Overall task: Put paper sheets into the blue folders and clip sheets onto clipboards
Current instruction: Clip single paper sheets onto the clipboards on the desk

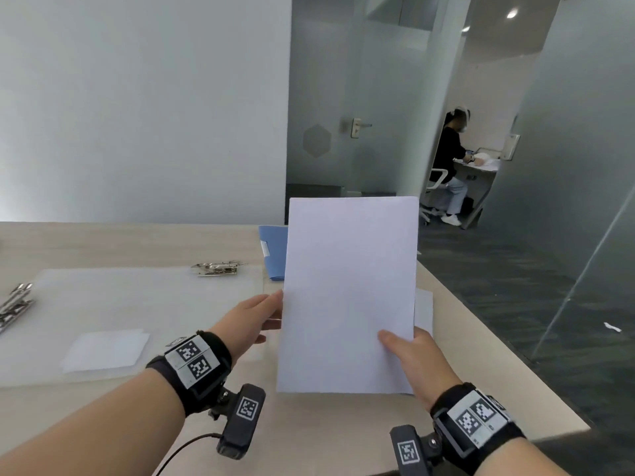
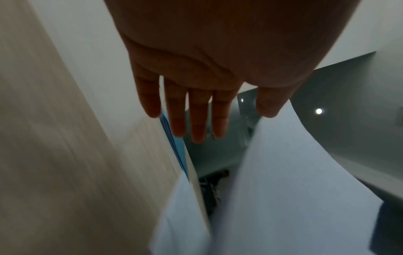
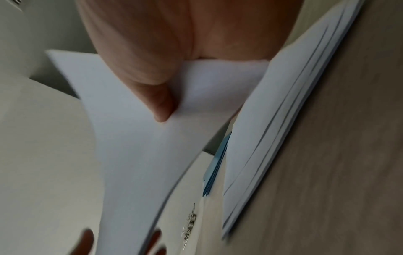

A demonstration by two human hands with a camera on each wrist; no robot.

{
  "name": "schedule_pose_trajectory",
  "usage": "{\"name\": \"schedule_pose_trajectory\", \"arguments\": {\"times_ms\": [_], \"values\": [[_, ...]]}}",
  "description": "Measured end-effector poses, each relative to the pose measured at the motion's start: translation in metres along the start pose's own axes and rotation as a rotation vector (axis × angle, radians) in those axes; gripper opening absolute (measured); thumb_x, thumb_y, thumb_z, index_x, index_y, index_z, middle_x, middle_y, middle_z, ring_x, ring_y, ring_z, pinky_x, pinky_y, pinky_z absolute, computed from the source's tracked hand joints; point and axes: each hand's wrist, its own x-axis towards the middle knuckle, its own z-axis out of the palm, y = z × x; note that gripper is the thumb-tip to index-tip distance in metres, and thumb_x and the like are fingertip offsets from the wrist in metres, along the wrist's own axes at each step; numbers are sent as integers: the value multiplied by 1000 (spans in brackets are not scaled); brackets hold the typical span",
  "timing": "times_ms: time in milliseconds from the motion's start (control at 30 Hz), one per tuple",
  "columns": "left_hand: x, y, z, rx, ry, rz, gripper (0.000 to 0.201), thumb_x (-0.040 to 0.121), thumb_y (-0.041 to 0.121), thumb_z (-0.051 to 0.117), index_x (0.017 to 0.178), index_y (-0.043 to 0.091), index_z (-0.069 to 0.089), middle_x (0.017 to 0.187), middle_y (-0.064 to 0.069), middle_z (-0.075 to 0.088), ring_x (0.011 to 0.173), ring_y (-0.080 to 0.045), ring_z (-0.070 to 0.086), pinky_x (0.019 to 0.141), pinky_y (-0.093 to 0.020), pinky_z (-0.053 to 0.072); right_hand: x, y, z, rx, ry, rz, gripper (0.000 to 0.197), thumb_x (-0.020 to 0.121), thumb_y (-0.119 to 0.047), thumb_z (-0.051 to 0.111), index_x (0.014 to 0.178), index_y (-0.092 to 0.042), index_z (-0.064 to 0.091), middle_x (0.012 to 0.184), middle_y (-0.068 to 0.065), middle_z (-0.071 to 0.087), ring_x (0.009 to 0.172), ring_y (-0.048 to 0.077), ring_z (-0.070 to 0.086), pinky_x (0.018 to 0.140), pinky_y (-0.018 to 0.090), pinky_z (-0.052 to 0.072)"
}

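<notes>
wrist cameras, nearest, one strapped under each forearm.
right hand: pinches the sheet at its lower right corner, thumb on the front face; sheet held upright, clear of the counter.
left hand: fingers straight and relaxed against the sheet's left edge, steadying, not gripping.
folder: blue, flat near the counter's far edge, partly hidden behind the sheet.
paper stack: flat along the counter's right edge, mostly hidden.
clipboards: one clear board with a metal clip left of the folder; a second clip at the counter's left edge.
step, as judged: carrying one sheet to folder or board. keep it taut between both hands, square its edge before seating, and check that only one sheet came away.
views: right wrist alone shows the stack's layered edges and the thumb pinch; left wrist shows the straight fingers; only head shows the clipboards' layout.
</notes>
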Motion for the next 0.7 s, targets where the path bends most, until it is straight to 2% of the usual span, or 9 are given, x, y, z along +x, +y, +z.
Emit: {"name": "schedule_pose_trajectory", "arguments": {"times_ms": [67,167,233,300,400,467,500,600,700], "values": [[2,-12,-43,303,84,-64,45,93,58,46,111,23,69,117,7,68,109,-15,61,96,-35,42,5,-2,15,7,-4,0,9,96,-23,65,100,-25,73,107,-7,78,104,16,70,99,38,51],[2,-34,-106,678,173,-218,48,96,47,52,135,20,55,139,-4,56,123,-24,53,104,-30,38,13,-5,43,51,-8,9,13,95,-15,63,95,-21,74,102,-7,79,103,18,70,98,39,51],[-5,-48,-134,867,108,-358,57,99,43,48,149,18,39,155,-7,39,140,-27,39,113,-31,30,15,-11,65,71,-21,18,17,94,-9,60,93,-16,75,92,-8,81,99,19,71,91,37,53],[-16,-61,-146,1010,28,-447,63,98,44,46,153,20,28,160,-10,27,146,-31,29,117,-37,25,17,-15,87,76,-34,31,19,93,-7,56,95,-13,74,92,-3,80,95,22,72,86,37,54],[-38,-67,-135,1191,-80,-407,64,94,40,41,154,30,21,161,-4,22,148,-32,22,119,-45,22,20,-20,120,96,-55,50,21,91,-5,53,99,-13,71,96,6,78,92,27,71,85,41,54],[-51,-65,-125,1156,-150,-349,65,92,37,40,154,37,19,163,-1,21,149,-29,20,120,-45,22,22,-21,140,109,-62,64,20,89,-6,54,99,-14,71,97,8,77,91,29,70,86,44,55],[-57,-64,-123,1084,-173,-326,66,91,36,41,153,41,20,163,1,23,148,-27,23,119,-43,24,23,-21,150,119,-65,67,19,89,-6,55,98,-14,70,96,8,76,90,28,69,83,41,55],[-76,-59,-126,730,-181,-255,59,91,25,44,146,45,37,153,13,42,141,-14,39,116,-31,30,25,-23,173,126,-94,70,17,91,-6,56,97,-14,69,97,6,74,88,25,67,77,36,51],[-94,-62,-147,512,-36,-197,45,86,15,47,115,46,64,125,23,63,122,-4,55,109,-29,41,24,-26,192,130,-145,79,19,92,-2,53,97,-11,69,94,6,75,85,25,68,75,34,51]]}}
